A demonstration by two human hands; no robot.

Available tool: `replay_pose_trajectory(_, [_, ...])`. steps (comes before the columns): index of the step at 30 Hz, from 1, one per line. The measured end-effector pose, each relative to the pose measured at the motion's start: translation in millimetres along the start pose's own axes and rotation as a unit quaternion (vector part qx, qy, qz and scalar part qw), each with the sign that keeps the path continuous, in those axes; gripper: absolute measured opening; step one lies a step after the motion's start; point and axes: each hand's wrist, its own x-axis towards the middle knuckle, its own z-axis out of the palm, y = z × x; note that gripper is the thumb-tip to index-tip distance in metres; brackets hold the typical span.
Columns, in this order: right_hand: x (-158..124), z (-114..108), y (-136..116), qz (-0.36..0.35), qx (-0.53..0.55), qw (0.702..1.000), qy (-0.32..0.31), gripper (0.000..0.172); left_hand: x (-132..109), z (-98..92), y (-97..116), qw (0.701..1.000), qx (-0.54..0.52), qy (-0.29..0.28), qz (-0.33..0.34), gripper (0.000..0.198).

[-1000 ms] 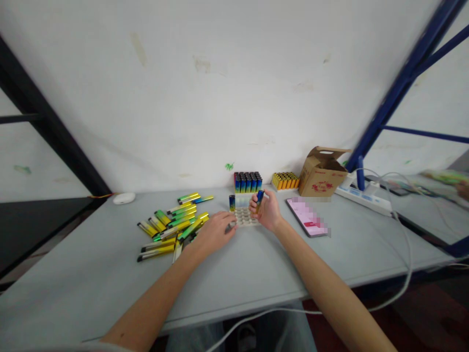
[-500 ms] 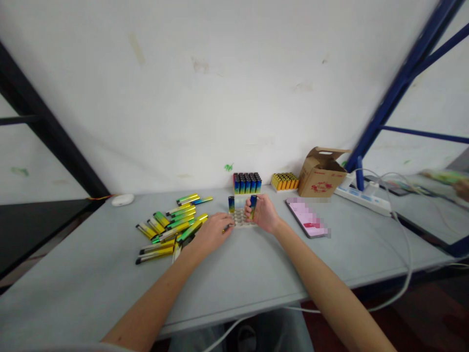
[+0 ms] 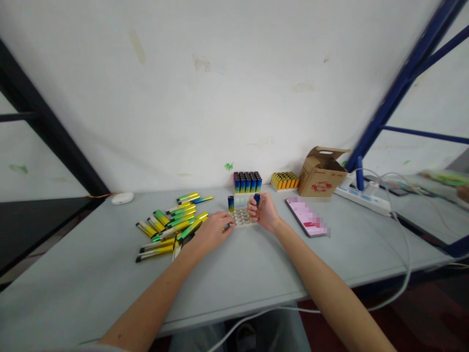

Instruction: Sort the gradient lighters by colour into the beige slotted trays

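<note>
Head view: our right hand [image 3: 264,213] has its fingers curled together, clamped on a blue-and-gold tube [image 3: 257,199] just beside a beige holed tray [image 3: 242,218], and another tube [image 3: 230,203] stands upright at the tray's back left corner. Our left hand [image 3: 211,233] lies at the tray's edge, fingers together; we cannot tell whether they hold anything. A loose heap of yellow-green tubes [image 3: 172,227] lies near it on the gray table [image 3: 91,274].

White wall [image 3: 205,98] with scuffs and faint stains, black metal frame [image 3: 44,112] on the left, blue metal frame [image 3: 399,93] on the right, long grey table [image 3: 80,298] against the wall, dark floor [image 3: 414,308] below, perhaps reddish, hard to tell in shadow, soft even light
</note>
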Motion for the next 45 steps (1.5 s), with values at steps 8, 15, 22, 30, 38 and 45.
replay_pose_trajectory(8, [1.0, 3.2, 4.1, 0.001, -0.027, 1.0, -0.002, 0.023, -1.7, 3.1, -1.3, 1.0, -0.008, 0.004, -0.002, 0.014])
replay_pose_trajectory(15, [0.5, 4.4, 2.0, -0.004, -0.031, 0.999, 0.022, 0.024, -1.7, 5.9, -2.2, 1.0, -0.01, 0.009, 0.003, 0.014])
replay_pose_trajectory(22, [3.3, 4.5, 7.2, -0.001, -0.034, 0.999, 0.014, 0.022, -1.6, 7.7, -2.6, 1.0, -0.005, 0.014, 0.001, 0.014])
replay_pose_trajectory(30, [5.5, 8.5, 12.5, 0.01, -0.04, 0.999, 0.012, 0.018, -1.2, 4.8, 0.6, 1.0, -0.006, 0.001, -0.006, 0.014])
replay_pose_trajectory(38, [1.4, 9.1, 4.8, -0.01, -0.012, 0.999, 0.037, 0.025, -1.2, 5.7, -0.3, 1.0, -0.015, 0.005, -0.006, 0.014])
replay_pose_trajectory(45, [0.5, 0.3, -4.5, -0.099, 0.028, 0.992, 0.074, 0.017, -1.8, 6.5, -0.5, 1.0, -0.009, 0.004, -0.007, 0.014])
